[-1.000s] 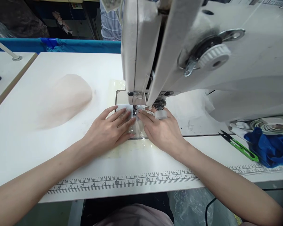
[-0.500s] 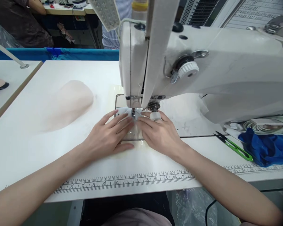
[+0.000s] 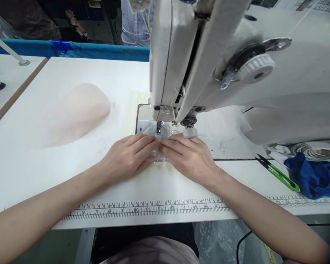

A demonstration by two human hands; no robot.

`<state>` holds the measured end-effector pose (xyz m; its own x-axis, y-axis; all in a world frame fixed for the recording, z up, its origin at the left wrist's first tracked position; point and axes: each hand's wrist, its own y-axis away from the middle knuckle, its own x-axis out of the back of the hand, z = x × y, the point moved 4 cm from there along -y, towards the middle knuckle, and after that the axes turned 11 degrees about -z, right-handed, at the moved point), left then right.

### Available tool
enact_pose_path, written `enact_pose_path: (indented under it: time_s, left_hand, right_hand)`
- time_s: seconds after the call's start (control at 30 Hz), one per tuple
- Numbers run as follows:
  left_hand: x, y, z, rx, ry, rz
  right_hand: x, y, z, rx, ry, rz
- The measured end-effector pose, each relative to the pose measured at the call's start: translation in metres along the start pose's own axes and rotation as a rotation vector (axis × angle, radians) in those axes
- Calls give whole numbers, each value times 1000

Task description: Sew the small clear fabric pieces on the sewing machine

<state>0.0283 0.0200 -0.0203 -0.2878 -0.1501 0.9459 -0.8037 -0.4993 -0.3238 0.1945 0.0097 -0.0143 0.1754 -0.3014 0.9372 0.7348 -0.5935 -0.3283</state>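
Observation:
In front of the sewing machine's presser foot (image 3: 159, 129), my left hand (image 3: 129, 154) and my right hand (image 3: 188, 156) meet with their fingertips almost touching. The fingers of both are bent and closed on a thin see-through piece of material (image 3: 157, 156). Only a little of it shows between and below the hands, so its shape is hidden. Under the needle lies the metal plate (image 3: 143, 126) of the white sewing machine (image 3: 165, 62). A sheer beige piece of fabric (image 3: 82, 113) lies flat to the left of my left hand.
Green-handled thread snips (image 3: 283, 178) lie at the right beside a blue cloth (image 3: 316, 174) and coiled white cord (image 3: 310, 150). A ruler strip (image 3: 159, 209) runs along the front edge of the white table (image 3: 121, 84). A person in a striped garment (image 3: 136, 25) is beyond the blue cloth barrier (image 3: 104, 51).
My fingers, spread flat beside the presser foot before, have drawn back toward me and closed together on the see-through material. The view has moved nearer to the machine.

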Motion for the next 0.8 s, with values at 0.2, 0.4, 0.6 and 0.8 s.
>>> enact_pose_path:
  time_s: [0.2, 0.4, 0.6, 0.8]
  left_hand:
    - [-5, 3, 0, -4, -162, -146]
    - [-2, 3, 2, -21, -203, -143]
    - [-2, 2, 4, -37, -199, -103]
    - [-2, 1, 4, -39, -214, -110]
  right_hand:
    - [7, 2, -3, 81, -8, 85]
    - [5, 0, -3, 102, -10, 70]
    - [6, 0, -4, 108, -13, 79]
    - [7, 0, -5, 112, -4, 90]
